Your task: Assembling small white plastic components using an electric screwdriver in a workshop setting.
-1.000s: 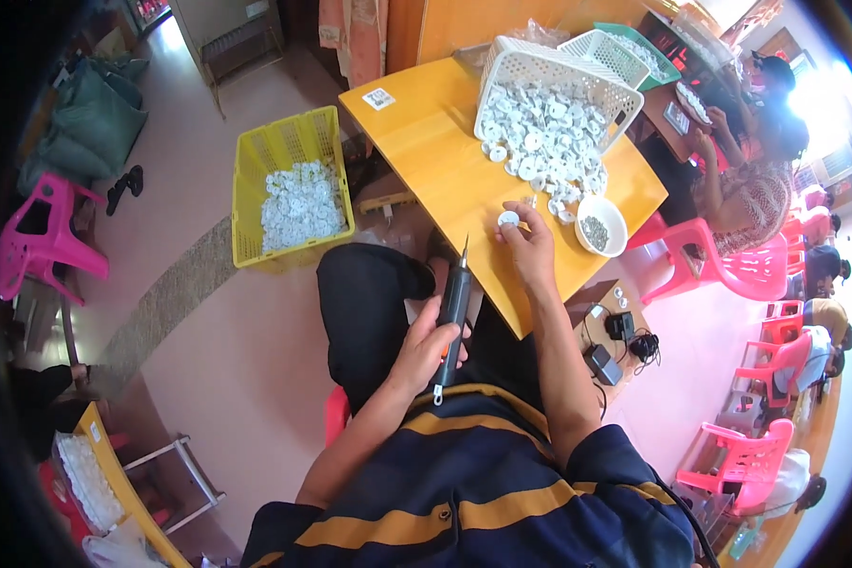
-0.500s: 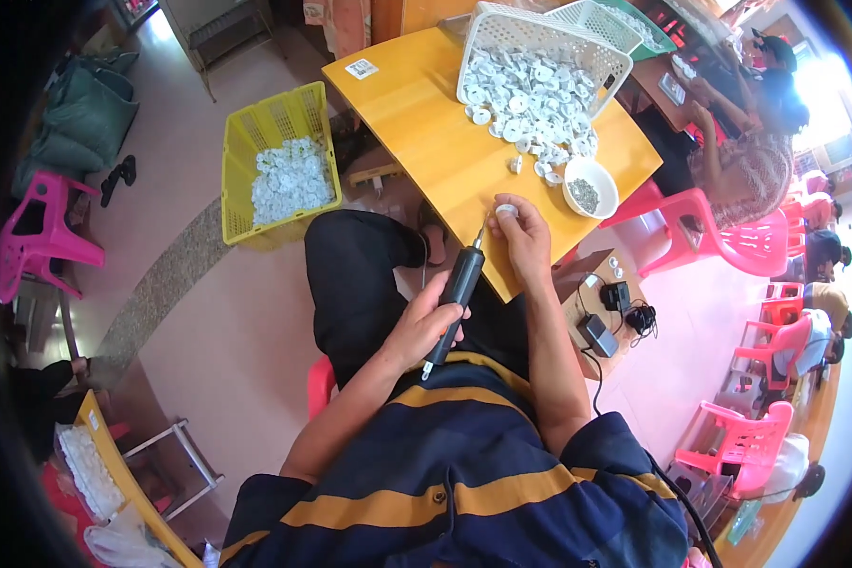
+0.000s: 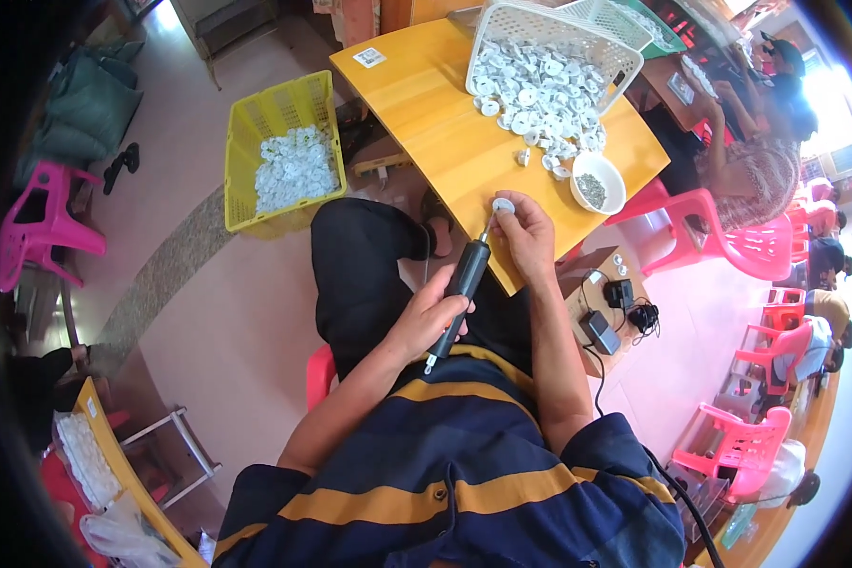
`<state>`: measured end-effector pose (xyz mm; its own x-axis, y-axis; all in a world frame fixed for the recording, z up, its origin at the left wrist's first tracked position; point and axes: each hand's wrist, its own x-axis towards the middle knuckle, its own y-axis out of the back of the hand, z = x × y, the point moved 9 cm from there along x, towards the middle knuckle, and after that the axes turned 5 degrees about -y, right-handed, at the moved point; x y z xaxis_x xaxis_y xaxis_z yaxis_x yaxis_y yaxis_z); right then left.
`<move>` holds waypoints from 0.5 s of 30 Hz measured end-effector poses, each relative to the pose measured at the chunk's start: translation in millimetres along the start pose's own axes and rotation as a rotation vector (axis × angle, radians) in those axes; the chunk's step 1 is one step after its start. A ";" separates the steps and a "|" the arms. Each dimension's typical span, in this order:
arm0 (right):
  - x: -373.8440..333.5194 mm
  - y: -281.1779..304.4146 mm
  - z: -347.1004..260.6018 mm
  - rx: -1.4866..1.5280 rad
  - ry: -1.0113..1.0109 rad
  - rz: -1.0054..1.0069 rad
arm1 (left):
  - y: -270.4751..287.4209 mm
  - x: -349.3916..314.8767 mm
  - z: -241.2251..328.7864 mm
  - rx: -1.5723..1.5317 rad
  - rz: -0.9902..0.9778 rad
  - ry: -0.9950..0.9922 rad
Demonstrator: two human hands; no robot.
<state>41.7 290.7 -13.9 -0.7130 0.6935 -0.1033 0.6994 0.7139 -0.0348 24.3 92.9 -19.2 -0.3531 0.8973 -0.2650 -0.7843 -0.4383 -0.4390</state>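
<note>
My left hand (image 3: pixel 432 319) is wrapped round a black electric screwdriver (image 3: pixel 465 281), its thin bit pointing up and away from me. Between thumb and fingers, my right hand (image 3: pixel 528 237) pinches a small round white plastic part (image 3: pixel 504 204) over the table's near corner. The bit's tip reaches the near side of this part; whether it sits on a screw is too small to tell. Just beyond that hand, a white bowl (image 3: pixel 617 196) contains small metal screws (image 3: pixel 592 192). Many similar white parts (image 3: pixel 538 95) spill from a tipped white basket (image 3: pixel 625 59) onto the table.
Left of the yellow table (image 3: pixel 417 114), a yellow crate (image 3: pixel 232 175) on the floor holds more white pieces. A box (image 3: pixel 587 312) with black power adapters and a cable stands at right. Pink chairs (image 3: pixel 729 232) and other seated people (image 3: pixel 762 161) are farther right.
The screwdriver's bit has come up to the white part, whose round face now shows more. Both hands keep their holds. The whole view has shifted slightly.
</note>
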 end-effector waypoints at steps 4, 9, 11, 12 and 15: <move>1.3 -1.1 1.7 -0.001 0.027 -0.018 | 3.2 2.8 -0.4 0.011 0.001 -0.018; 0.1 -2.0 -0.9 -0.045 0.066 -0.013 | 2.9 2.2 -0.7 0.027 0.011 -0.009; -0.1 -0.7 -1.1 -0.050 0.050 -0.020 | 2.7 1.7 0.5 0.035 0.009 -0.018; -0.2 -1.2 -0.7 -0.055 0.035 -0.026 | 2.5 1.5 1.6 0.044 0.005 -0.027; -0.1 -0.9 -0.5 -0.074 0.046 -0.013 | 2.5 1.5 1.1 0.042 0.010 -0.018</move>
<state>41.1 290.0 -13.4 -0.7247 0.6867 -0.0576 0.6857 0.7269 0.0380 21.3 93.2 -19.7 -0.3694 0.8939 -0.2539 -0.8012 -0.4448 -0.4004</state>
